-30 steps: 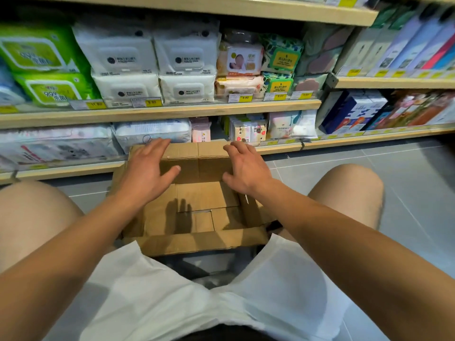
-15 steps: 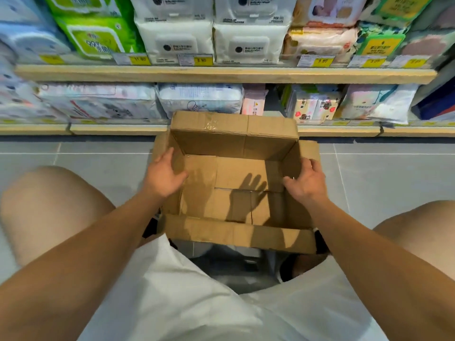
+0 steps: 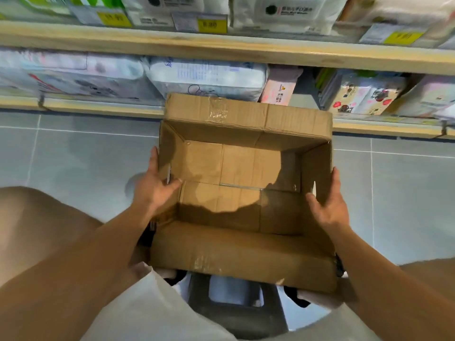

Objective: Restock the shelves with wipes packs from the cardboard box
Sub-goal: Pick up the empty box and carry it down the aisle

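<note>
Cardboard box (image 3: 246,183) sits open between the person's knees, just in front of the lower shelf (image 3: 98,108) of wipes packs (image 3: 206,80). Left hand (image 3: 155,190) grips its left wall, thumb inside; right hand (image 3: 328,205) grips the right wall likewise.

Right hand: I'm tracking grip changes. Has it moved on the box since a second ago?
Yes. The right hand went from the cardboard box's far flap to its right wall.

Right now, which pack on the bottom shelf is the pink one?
The small pink pack standing just behind the cardboard box, right of the wide white pack. Its neighbours are white or patterned.
</note>
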`<state>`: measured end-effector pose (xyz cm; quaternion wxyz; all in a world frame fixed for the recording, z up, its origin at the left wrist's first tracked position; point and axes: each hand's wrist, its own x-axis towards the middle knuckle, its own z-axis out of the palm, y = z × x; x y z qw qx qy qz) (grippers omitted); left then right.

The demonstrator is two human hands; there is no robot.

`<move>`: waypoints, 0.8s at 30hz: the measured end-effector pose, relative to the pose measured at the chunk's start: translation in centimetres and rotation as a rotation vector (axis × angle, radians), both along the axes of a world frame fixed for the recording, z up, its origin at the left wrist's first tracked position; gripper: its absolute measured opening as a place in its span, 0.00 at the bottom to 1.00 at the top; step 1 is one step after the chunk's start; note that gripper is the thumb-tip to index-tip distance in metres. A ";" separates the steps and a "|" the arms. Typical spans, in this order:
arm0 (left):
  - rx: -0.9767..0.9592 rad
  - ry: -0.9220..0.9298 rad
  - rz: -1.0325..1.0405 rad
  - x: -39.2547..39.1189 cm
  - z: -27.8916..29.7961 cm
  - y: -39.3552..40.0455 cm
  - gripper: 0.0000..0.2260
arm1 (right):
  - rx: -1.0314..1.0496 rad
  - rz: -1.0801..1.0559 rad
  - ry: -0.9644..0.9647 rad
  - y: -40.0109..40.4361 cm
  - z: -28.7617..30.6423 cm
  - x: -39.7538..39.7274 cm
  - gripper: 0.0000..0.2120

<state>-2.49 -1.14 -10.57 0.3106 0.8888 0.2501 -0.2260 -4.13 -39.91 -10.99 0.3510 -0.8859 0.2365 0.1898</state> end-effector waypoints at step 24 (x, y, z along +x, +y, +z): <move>0.116 -0.044 -0.102 0.8 36.8 4.7 0.39 | -0.351 0.181 0.089 1.8 38.7 3.3 0.42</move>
